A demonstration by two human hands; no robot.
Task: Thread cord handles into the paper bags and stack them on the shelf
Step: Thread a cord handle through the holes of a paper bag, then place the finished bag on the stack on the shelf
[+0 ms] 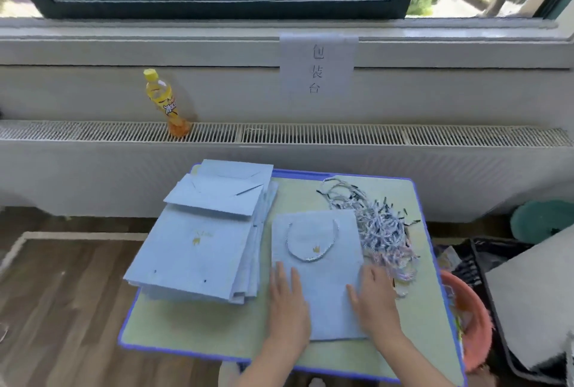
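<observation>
A light blue paper bag [320, 237] lies flat on the small table [192, 327], with a white-and-blue cord handle [310, 257] looped across its upper half. My left hand [287, 306] rests flat on the bag's lower left part, fingers straight. My right hand [374, 302] lies flat on the bag's lower right edge. A stack of flat blue bags [198, 247] sits to the left, some with small punched holes showing. A heap of loose cords [382, 228] lies at the right of the bag.
A yellow drink bottle [164, 104] stands on the radiator grille [341, 135] under the window. A paper sign [316, 66] hangs on the sill. A pink basin [472, 318] and a dark crate [478, 265] stand right of the table. Wooden floor lies to the left.
</observation>
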